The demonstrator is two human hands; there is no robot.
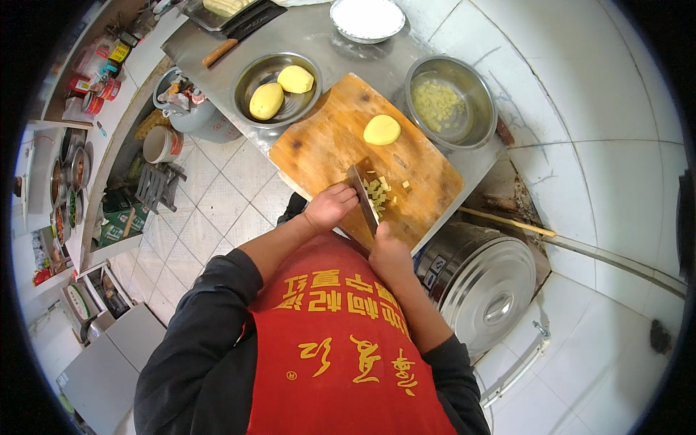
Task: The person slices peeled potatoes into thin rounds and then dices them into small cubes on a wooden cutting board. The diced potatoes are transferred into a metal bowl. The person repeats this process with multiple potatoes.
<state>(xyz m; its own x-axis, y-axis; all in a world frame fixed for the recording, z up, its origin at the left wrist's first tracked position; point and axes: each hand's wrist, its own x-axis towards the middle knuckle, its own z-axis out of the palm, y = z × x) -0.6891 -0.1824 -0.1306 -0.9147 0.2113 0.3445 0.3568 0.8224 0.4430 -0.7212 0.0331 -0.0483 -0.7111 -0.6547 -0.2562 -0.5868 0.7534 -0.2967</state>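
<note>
My right hand [390, 253] grips the handle of a cleaver [362, 198], whose blade stands on a wooden cutting board [321, 136]. My left hand [331, 207] is at the near side of the blade, fingers bent; whether it holds a piece of potato is hidden. Diced potato [376, 191] lies on the far side of the blade, a few cubes apart from the pile. Farther up the board rests a peeled potato piece [382, 130]. A steel bowl [239, 100] left of the board holds two peeled potatoes [267, 101]. Potato cubes [437, 103] sit in another steel bowl [489, 117] at right.
A bowl of white powder [367, 19] stands at the back of the steel table [304, 27]. A wooden-handled knife [244, 33] lies at back left. A lidded steel pot [489, 293] is right of the table, a gas cylinder [202, 120] left, a tiled wall behind.
</note>
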